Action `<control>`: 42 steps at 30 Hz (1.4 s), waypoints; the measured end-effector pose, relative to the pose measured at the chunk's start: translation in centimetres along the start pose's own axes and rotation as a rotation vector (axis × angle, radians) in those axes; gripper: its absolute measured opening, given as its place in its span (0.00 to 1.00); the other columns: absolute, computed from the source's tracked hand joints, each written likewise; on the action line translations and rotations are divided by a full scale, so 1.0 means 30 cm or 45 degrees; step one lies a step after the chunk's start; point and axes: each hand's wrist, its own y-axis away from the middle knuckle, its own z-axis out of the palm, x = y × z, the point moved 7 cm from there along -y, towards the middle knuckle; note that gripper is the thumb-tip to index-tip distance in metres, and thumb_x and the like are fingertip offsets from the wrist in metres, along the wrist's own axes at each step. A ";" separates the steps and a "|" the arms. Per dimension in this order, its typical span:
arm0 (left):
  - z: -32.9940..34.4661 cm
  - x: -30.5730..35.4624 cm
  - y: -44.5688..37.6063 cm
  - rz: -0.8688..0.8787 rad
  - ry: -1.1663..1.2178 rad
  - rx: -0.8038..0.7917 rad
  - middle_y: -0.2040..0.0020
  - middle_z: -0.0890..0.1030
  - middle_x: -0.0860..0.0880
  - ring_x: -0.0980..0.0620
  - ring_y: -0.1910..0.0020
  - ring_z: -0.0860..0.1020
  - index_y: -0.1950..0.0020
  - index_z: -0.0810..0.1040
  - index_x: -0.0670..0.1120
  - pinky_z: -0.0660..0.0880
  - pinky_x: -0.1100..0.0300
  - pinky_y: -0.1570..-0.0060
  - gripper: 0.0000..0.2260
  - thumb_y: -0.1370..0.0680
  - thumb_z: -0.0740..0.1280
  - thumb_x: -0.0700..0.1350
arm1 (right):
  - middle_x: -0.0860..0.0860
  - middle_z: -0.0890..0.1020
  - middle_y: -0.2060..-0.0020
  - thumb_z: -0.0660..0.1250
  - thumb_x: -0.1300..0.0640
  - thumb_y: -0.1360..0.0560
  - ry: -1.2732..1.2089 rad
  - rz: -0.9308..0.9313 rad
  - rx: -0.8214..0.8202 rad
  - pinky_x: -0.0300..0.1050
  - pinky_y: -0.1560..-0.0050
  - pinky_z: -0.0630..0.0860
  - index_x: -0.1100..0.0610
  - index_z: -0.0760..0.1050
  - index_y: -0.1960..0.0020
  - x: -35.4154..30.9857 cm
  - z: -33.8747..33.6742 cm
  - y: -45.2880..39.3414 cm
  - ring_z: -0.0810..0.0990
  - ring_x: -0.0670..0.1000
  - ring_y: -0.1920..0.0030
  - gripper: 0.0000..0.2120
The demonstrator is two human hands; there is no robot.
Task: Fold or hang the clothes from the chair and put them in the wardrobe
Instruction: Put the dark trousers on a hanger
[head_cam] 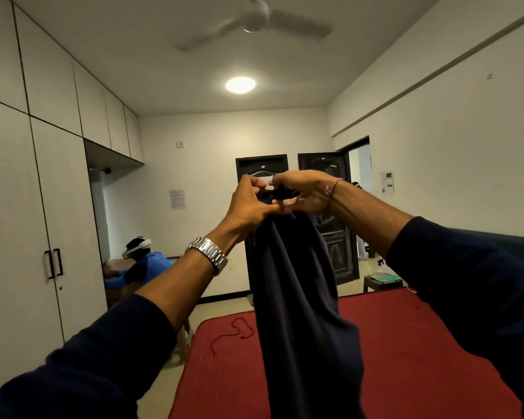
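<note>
White wardrobe [28,207] with closed doors along the left wall. Bed [406,343] under a red cover at lower centre and right, with a thin cord [230,331] lying on it. Dark navy garment [297,297], held up at head height and hanging down in front of the bed. Second person [142,261] in blue, wearing a headset, bent over near the far wall. Left hand [251,204], wristwatch [209,254] on its wrist, pinches the garment's top edge between thumb and fingertips. Right hand [303,192], fingers curled, grips the bunched top just beside the left, touching it. Small white tag [268,180] between the two thumbs.
</note>
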 end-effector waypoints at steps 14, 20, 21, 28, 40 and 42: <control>-0.125 -0.001 0.023 -0.087 0.434 -0.145 0.53 0.83 0.43 0.44 0.50 0.83 0.45 0.70 0.40 0.81 0.51 0.44 0.17 0.27 0.70 0.26 | 0.58 0.81 0.38 0.76 0.44 0.29 0.010 -0.271 -0.049 0.53 0.37 0.76 0.60 0.77 0.35 0.332 -0.230 -0.095 0.79 0.59 0.37 0.29; -0.239 0.040 0.021 -0.093 -0.219 -0.152 0.36 0.75 0.40 0.43 0.42 0.78 0.33 0.68 0.45 0.80 0.51 0.43 0.24 0.25 0.72 0.37 | 0.55 0.85 0.46 0.72 0.54 0.23 0.026 -0.741 0.117 0.47 0.48 0.83 0.58 0.78 0.37 0.134 -0.109 -0.061 0.85 0.55 0.45 0.16; -0.238 0.076 0.020 -0.017 -0.448 -0.152 0.35 0.75 0.42 0.44 0.42 0.78 0.29 0.66 0.47 0.79 0.50 0.43 0.30 0.28 0.74 0.46 | 0.56 0.85 0.48 0.73 0.53 0.24 0.082 -0.779 0.155 0.49 0.47 0.83 0.58 0.80 0.40 0.110 -0.092 -0.065 0.85 0.56 0.46 0.16; -0.124 0.164 -0.031 0.108 -0.944 -0.352 0.44 0.80 0.47 0.47 0.47 0.80 0.35 0.72 0.44 0.78 0.49 0.48 0.40 0.38 0.79 0.66 | 0.59 0.86 0.57 0.77 0.44 0.31 0.153 -0.821 0.149 0.59 0.49 0.82 0.64 0.83 0.51 -0.012 0.015 -0.012 0.86 0.58 0.55 0.23; -0.152 0.166 -0.070 0.160 -0.796 -0.208 0.67 0.73 0.47 0.52 0.68 0.70 0.60 0.75 0.41 0.65 0.54 0.66 0.37 0.44 0.76 0.74 | 0.61 0.85 0.56 0.50 0.18 0.34 0.761 0.490 -0.324 0.58 0.50 0.82 0.61 0.73 0.43 0.597 -0.253 0.136 0.86 0.59 0.59 0.48; -0.144 0.202 -0.074 0.193 -0.827 -0.207 0.67 0.73 0.47 0.52 0.68 0.70 0.59 0.76 0.39 0.66 0.54 0.66 0.39 0.44 0.76 0.75 | 0.64 0.84 0.46 0.49 0.20 0.33 0.574 0.548 -0.518 0.64 0.40 0.77 0.58 0.70 0.31 0.691 -0.222 0.182 0.84 0.63 0.44 0.49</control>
